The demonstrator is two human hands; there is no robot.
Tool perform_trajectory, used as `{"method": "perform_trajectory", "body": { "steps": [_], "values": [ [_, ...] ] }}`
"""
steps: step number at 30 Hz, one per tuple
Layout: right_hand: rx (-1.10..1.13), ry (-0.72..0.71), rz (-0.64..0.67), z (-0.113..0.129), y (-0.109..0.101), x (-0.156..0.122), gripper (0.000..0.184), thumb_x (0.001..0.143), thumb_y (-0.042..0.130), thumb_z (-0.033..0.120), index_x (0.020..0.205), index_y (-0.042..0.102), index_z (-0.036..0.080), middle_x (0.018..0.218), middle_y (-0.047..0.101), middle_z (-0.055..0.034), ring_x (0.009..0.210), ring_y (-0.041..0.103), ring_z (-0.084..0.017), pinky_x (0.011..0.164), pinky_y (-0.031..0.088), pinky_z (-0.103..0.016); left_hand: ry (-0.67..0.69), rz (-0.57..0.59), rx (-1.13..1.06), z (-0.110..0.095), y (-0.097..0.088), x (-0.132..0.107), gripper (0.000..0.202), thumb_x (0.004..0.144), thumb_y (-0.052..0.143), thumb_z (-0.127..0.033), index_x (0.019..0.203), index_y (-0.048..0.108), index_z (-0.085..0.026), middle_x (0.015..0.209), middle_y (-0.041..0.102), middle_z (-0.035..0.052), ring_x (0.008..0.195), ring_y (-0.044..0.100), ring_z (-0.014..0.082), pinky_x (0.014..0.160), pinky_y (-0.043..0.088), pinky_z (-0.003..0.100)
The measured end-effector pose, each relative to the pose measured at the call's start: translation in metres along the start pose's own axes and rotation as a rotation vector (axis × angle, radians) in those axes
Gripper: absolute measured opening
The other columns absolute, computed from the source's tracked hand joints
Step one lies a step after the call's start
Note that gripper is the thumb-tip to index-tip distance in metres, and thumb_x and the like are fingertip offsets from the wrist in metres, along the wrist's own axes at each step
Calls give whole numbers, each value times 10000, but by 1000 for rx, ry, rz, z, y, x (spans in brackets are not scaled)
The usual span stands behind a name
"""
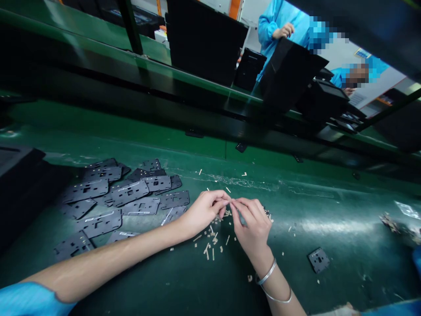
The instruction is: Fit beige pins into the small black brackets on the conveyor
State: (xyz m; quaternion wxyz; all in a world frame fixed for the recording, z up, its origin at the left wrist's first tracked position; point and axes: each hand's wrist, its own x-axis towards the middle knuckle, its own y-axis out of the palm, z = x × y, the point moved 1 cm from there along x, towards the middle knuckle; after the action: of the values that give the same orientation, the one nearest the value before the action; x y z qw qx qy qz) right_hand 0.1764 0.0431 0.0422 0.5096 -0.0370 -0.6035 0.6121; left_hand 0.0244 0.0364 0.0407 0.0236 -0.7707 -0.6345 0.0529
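Note:
My left hand (205,210) and my right hand (251,226) meet fingertip to fingertip over the green work surface (322,219). Both are closed in a pinch around something small and dark between them, too small to name. Under and around the hands lie several small pale strips (210,248), like peeled backing pieces. A spread of flat dark grey cut-out parts (128,193) lies to the left of my left hand. My right wrist wears silver bangles (272,285).
One single dark grey part (318,259) lies to the right of my right arm. Black trays (19,175) stand at the left edge. Beyond a raised green rail (184,83) stand black boxes, and people in blue coats (279,26) work there.

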Motion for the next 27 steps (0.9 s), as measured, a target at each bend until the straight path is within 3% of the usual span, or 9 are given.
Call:
{"method": "perform_trajectory", "body": {
  "steps": [8, 15, 19, 22, 27],
  "values": [
    [-12, 11, 36, 4, 0, 0, 156, 812, 543, 101, 876, 655, 188, 802, 696, -58, 732, 584, -182, 667, 465, -296, 53, -12, 259, -3, 0, -2, 226, 870, 417, -139, 738, 600, -131, 534, 510, -30, 514, 483, 109, 550, 357, 219],
    [58, 260, -13, -9, -1, 4, 123, 800, 556, 150, 749, 661, 187, 614, 613, -18, 574, 533, -149, 571, 423, -274, -10, 40, -28, 0, 0, -1, 159, 858, 457, -190, 752, 560, -133, 508, 497, -45, 500, 471, 94, 551, 372, 209],
    [329, 417, 44, -7, -3, 7, 181, 793, 536, 143, 872, 689, 200, 839, 670, -52, 637, 579, -140, 485, 423, -239, -3, 41, -143, 3, 1, -1, 150, 862, 465, -226, 793, 564, -137, 509, 490, -51, 481, 447, 84, 523, 359, 201],
    [519, 481, 63, -1, -4, 8, 130, 792, 584, 189, 841, 704, 205, 851, 677, -55, 692, 611, -153, 489, 447, -236, -13, 47, -177, 4, 1, 0, 182, 876, 453, -257, 800, 568, -137, 496, 483, -53, 458, 418, 77, 498, 343, 196],
    [505, 500, -26, 1, -3, 6, 91, 788, 616, 225, 744, 692, 200, 770, 668, -47, 689, 608, -163, 522, 452, -255, 14, 8, -42, 1, 1, -3, 150, 872, 475, -260, 825, 563, -148, 537, 500, -46, 506, 463, 94, 530, 374, 209]
  ]
}}
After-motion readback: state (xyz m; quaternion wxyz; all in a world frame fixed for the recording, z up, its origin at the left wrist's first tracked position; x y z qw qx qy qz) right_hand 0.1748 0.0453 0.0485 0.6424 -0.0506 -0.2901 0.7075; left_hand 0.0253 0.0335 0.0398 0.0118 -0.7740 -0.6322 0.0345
